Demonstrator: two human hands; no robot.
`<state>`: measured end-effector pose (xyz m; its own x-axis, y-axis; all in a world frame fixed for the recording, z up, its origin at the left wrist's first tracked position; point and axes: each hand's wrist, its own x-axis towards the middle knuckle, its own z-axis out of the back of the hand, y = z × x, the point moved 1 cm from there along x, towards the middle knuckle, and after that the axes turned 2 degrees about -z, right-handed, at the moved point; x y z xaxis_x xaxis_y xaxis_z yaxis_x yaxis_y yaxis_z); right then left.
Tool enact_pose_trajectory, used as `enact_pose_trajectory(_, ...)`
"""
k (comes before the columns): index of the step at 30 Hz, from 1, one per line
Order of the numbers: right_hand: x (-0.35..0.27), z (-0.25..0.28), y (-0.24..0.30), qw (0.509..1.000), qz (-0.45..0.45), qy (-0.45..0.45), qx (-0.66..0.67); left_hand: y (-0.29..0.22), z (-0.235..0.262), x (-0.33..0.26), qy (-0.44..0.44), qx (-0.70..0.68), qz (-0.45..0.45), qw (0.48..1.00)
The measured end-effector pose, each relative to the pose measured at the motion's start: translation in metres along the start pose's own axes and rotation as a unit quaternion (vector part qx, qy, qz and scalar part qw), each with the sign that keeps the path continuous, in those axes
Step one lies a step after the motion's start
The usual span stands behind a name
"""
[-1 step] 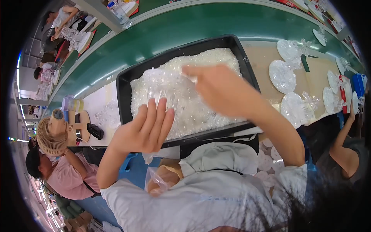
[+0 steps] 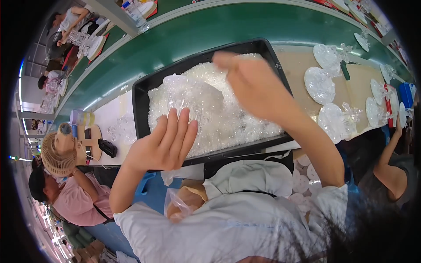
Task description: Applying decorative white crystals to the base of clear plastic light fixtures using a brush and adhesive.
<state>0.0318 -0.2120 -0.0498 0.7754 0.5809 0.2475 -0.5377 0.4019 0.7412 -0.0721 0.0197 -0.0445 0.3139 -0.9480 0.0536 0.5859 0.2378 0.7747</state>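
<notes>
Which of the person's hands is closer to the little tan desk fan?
Left. The left hand hovers over the black tray's near-left corner, closer to the tan fan; the right hand reaches over the tray's far right side.

Beyond the hands, a long green conveyor belt (image 2: 210, 30) curving across the upper view, glossy with streaks of overhead light. Nearer, a pale bench (image 2: 109, 116) running alongside it, tan-topped off to the right (image 2: 302, 61). Left of the hands, on the bench, a small round woven-look fan (image 2: 59, 153), a stack of coloured tape rolls (image 2: 81, 117) and a small black device (image 2: 107, 147). Far left, a bright aisle with white support posts (image 2: 33, 115) and blue-tinted lights (image 2: 17, 158). Below, a strip of blue floor (image 2: 151, 199). Upper left, another bench (image 2: 109, 11) with people seated at work.
</notes>
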Motion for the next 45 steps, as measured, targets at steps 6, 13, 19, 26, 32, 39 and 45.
enact_pose_trajectory(6,0.003,-0.021,-0.012,0.999,0.002,-0.004,0.048,0.003,0.001,0.0,0.016,0.025,-0.062,0.998)
enact_pose_trajectory(13,0.012,-0.016,-0.014,0.994,0.056,0.085,0.025,0.014,-0.001,0.006,0.028,0.103,-0.124,0.987)
enact_pose_trajectory(19,0.003,-0.009,-0.006,0.98,-0.008,0.066,0.186,0.018,0.0,0.007,0.013,0.075,-0.121,0.99)
enact_pose_trajectory(26,0.003,-0.015,-0.038,0.978,0.084,0.044,0.184,0.011,-0.002,0.001,-0.079,-0.015,0.059,0.995)
enact_pose_trajectory(32,0.0,-0.026,-0.03,0.973,0.098,0.017,0.208,0.013,-0.01,-0.004,-0.172,-0.08,0.234,0.954)
enact_pose_trajectory(39,0.016,-0.019,-0.032,0.872,0.028,-0.222,0.436,0.019,-0.012,0.005,-0.19,-0.157,0.359,0.9)
enact_pose_trajectory(45,0.0,-0.016,-0.024,0.924,0.04,-0.098,0.367,0.011,-0.021,0.007,-0.236,-0.204,0.479,0.82)
